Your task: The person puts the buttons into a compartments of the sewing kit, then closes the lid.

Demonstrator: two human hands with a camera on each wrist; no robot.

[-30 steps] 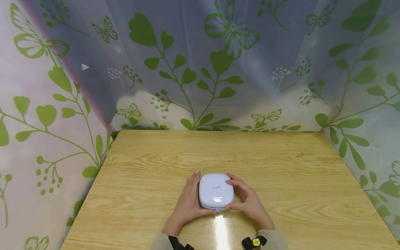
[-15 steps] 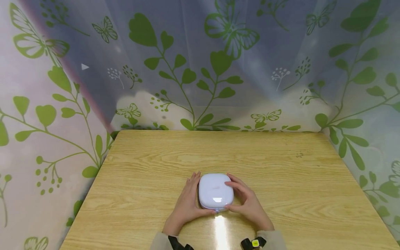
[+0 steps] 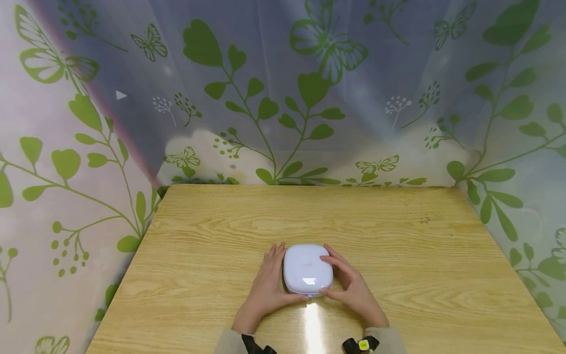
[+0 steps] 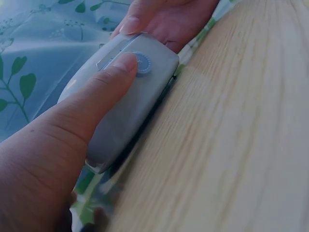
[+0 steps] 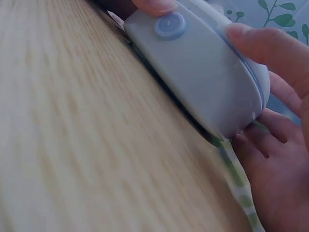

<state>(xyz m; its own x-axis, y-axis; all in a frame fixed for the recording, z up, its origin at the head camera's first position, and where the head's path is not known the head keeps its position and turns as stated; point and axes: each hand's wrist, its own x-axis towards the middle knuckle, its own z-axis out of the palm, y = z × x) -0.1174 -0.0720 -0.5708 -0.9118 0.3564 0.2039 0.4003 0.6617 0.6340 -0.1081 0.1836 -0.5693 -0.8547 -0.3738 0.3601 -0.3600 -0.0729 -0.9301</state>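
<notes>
A glossy white rounded-square case (image 3: 308, 268) with a lid sits on the table, held between both hands. My left hand (image 3: 268, 285) grips its left side, fingers along the edge. In the left wrist view the left thumb (image 4: 108, 79) lies across the front, its tip on a round bluish button (image 4: 142, 64). The right hand (image 3: 352, 285) grips the right side. One right fingertip is on top of the lid. In the right wrist view the right thumb (image 5: 270, 46) touches the seam between lid and base. The lid looks closed, and the inside is hidden.
A light wood-grain table (image 3: 212, 226) extends around the case. Behind it and at both sides hangs a curtain (image 3: 283, 123) printed with green leaves and butterflies. Black wrist straps (image 3: 361, 344) show at both cuffs. A bright light reflection lies on the tabletop before the case.
The case and both hands have shifted very slightly to the right and away. The grip looks the same, and the lid stays closed.
</notes>
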